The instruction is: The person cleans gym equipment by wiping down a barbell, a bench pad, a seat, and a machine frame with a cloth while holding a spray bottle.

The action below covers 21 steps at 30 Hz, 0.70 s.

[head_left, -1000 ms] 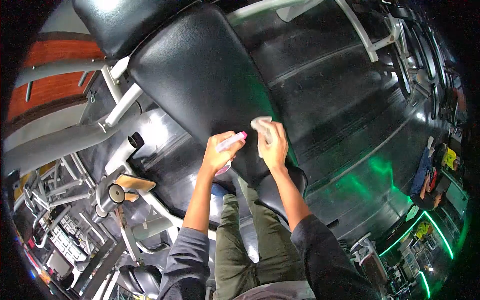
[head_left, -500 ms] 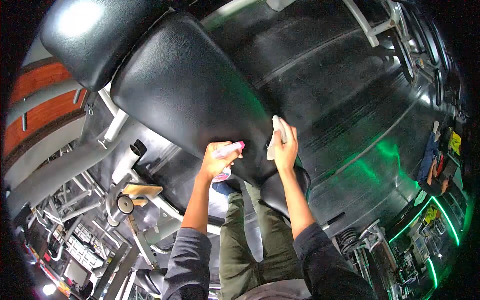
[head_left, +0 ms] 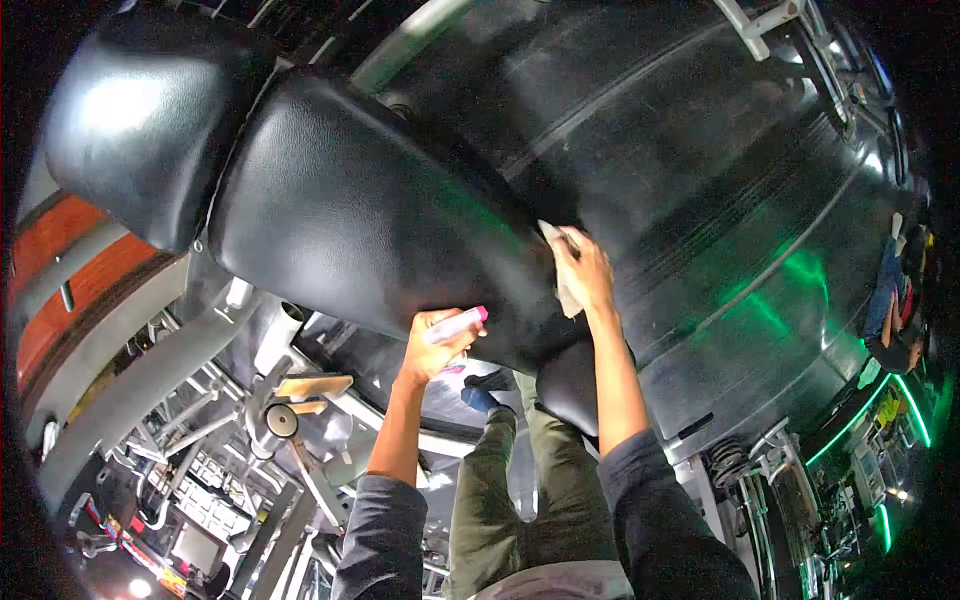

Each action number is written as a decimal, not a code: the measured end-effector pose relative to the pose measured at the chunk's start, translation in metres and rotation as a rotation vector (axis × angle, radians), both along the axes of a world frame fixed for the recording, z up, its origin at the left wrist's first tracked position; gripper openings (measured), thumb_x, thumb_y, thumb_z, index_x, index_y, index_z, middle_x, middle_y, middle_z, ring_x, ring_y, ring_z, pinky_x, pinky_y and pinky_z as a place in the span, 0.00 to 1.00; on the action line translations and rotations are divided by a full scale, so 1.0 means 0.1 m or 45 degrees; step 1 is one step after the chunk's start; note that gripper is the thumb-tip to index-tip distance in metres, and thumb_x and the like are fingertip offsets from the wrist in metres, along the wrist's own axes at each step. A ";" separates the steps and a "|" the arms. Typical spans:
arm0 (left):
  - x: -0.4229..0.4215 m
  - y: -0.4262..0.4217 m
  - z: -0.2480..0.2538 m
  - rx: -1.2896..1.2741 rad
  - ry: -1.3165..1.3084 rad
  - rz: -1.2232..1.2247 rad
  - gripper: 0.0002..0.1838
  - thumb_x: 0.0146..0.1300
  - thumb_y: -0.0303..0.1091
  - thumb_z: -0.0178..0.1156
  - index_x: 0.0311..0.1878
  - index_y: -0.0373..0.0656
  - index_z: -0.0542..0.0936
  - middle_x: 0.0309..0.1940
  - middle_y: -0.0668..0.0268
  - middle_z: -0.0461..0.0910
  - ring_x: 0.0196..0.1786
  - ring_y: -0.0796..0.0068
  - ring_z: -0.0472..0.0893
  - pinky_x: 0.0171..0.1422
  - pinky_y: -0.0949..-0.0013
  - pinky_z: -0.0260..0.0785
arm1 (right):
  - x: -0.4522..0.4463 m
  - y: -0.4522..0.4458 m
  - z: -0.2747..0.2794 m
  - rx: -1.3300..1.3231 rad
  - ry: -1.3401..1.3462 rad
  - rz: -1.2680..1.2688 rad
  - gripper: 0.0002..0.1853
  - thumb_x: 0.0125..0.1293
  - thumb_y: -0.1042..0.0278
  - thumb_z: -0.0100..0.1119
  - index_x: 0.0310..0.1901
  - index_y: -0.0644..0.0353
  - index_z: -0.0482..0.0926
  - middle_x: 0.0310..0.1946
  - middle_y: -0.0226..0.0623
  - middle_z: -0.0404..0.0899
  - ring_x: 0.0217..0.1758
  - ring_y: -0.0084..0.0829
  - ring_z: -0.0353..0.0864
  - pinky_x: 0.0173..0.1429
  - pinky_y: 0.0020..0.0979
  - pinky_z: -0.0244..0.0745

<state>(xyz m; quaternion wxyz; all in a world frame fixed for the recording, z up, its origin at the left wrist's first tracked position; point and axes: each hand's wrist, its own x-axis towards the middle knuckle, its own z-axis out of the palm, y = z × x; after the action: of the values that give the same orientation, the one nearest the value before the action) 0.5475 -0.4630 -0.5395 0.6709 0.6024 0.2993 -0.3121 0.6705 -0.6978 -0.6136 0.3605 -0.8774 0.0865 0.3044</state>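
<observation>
- Bottle is gripped in the left hand, pink nozzle pointed toward the right side.
- Cloth is held in the right hand.
- Pad is seen beyond both hands.

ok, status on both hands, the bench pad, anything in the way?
Left hand gripping spray bottle. Right hand holding pale cloth at black bench pad's edge; contact unclear. No obstruction seen between hands and pad.
</observation>
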 end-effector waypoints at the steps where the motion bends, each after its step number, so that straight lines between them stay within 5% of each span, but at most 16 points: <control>1: 0.00 0.01 0.00 -0.031 -0.010 0.001 0.03 0.63 0.28 0.67 0.38 0.39 0.86 0.27 0.72 0.84 0.23 0.89 0.76 0.26 0.80 0.70 | 0.00 -0.06 -0.01 0.001 0.005 -0.004 0.21 0.69 0.48 0.56 0.57 0.51 0.82 0.53 0.43 0.83 0.56 0.47 0.82 0.60 0.43 0.76; 4: 0.00 0.01 -0.03 -0.029 -0.032 -0.022 0.04 0.62 0.29 0.68 0.38 0.39 0.86 0.28 0.72 0.84 0.23 0.88 0.77 0.25 0.79 0.70 | 0.08 -0.08 0.06 -0.086 0.175 -0.020 0.21 0.69 0.49 0.56 0.56 0.50 0.82 0.52 0.43 0.84 0.56 0.47 0.82 0.59 0.43 0.76; 6: -0.01 0.00 -0.03 0.015 -0.011 -0.027 0.06 0.65 0.31 0.67 0.35 0.37 0.86 0.28 0.68 0.86 0.23 0.85 0.79 0.28 0.77 0.71 | 0.19 0.04 0.16 -0.035 0.055 0.092 0.21 0.69 0.49 0.56 0.56 0.50 0.82 0.50 0.44 0.84 0.54 0.48 0.83 0.58 0.43 0.76; 12: -0.01 0.01 -0.04 0.037 0.021 -0.052 0.07 0.64 0.31 0.67 0.34 0.37 0.86 0.29 0.66 0.87 0.24 0.85 0.79 0.29 0.77 0.71 | -0.06 0.36 0.30 0.386 -0.351 -0.294 0.15 0.67 0.59 0.61 0.52 0.54 0.82 0.46 0.44 0.82 0.50 0.48 0.83 0.54 0.43 0.76; 18: -0.06 -0.01 -0.09 -0.040 -0.016 0.072 0.04 0.61 0.28 0.68 0.36 0.39 0.86 0.29 0.69 0.86 0.25 0.87 0.78 0.30 0.77 0.72 | -0.53 -0.16 -0.03 -0.259 0.067 -0.367 0.20 0.69 0.48 0.55 0.56 0.48 0.81 0.54 0.40 0.82 0.57 0.46 0.82 0.60 0.43 0.75; 21: -0.03 0.00 -0.06 0.022 0.007 0.006 0.03 0.61 0.27 0.67 0.36 0.39 0.86 0.30 0.68 0.87 0.26 0.87 0.78 0.30 0.77 0.72 | -0.43 -0.25 -0.28 -0.258 0.152 -0.299 0.24 0.69 0.42 0.52 0.57 0.47 0.81 0.54 0.42 0.82 0.58 0.46 0.81 0.62 0.45 0.74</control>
<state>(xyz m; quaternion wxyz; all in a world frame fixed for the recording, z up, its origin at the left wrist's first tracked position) 0.5445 -0.4635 -0.5455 0.6654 0.6068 0.3052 -0.3096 0.6270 -0.7229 -0.6412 0.2974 -0.8735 0.2401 0.3015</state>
